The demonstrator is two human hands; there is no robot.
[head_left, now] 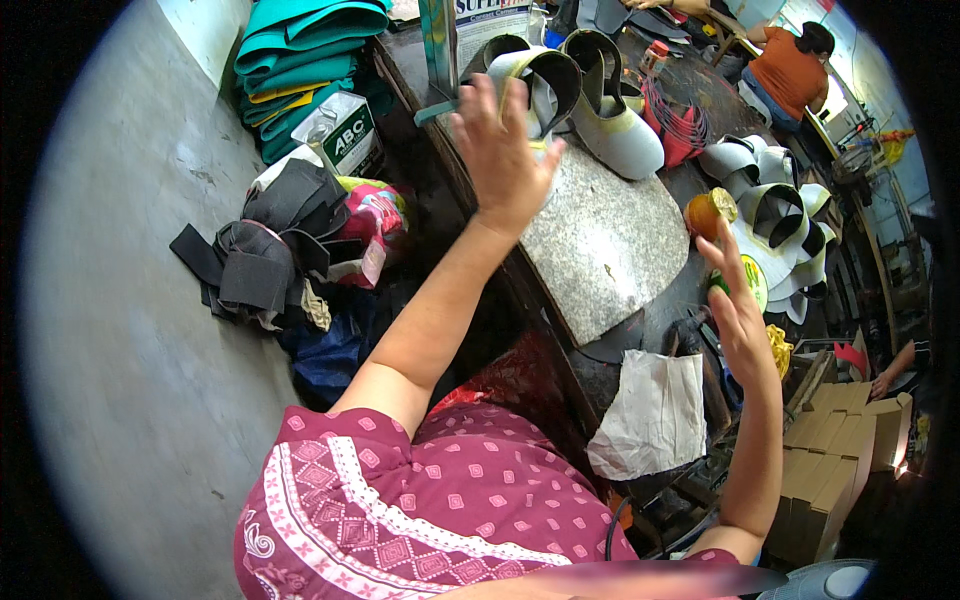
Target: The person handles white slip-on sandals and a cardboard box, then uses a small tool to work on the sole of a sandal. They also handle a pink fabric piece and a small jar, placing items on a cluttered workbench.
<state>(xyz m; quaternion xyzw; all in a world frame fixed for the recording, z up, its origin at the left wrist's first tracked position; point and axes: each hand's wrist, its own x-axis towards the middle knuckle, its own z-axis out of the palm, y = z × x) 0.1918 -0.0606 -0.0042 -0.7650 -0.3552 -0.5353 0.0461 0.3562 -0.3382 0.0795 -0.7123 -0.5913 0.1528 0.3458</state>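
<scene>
My left hand (pixel 498 155) is raised with its fingers apart, in front of a grey-white shoe upper (pixel 540 75) with a dark lining. I see nothing in its grasp. A second upper (pixel 620 140) rests right beside that one. Below them a speckled stone slab (pixel 610 250) lies on the dark workbench (pixel 625 335). My right hand (pixel 738 315) hovers over the bench's right side, fingers stretched out and holding nothing visible. Near its fingertips are an orange round pot (pixel 703 213) with a yellowish top and a green-and-white round lid (pixel 752 283), partly hidden by the hand.
More uppers (pixel 778 215) are grouped at the right. A white cloth (pixel 655 410) hangs at the bench's near edge. Teal sheets (pixel 310 50), a box (pixel 345 135) and dark scraps (pixel 270 250) lie left. Cardboard boxes (pixel 830 450) stand lower right. A person in orange (pixel 790 75) sits beyond.
</scene>
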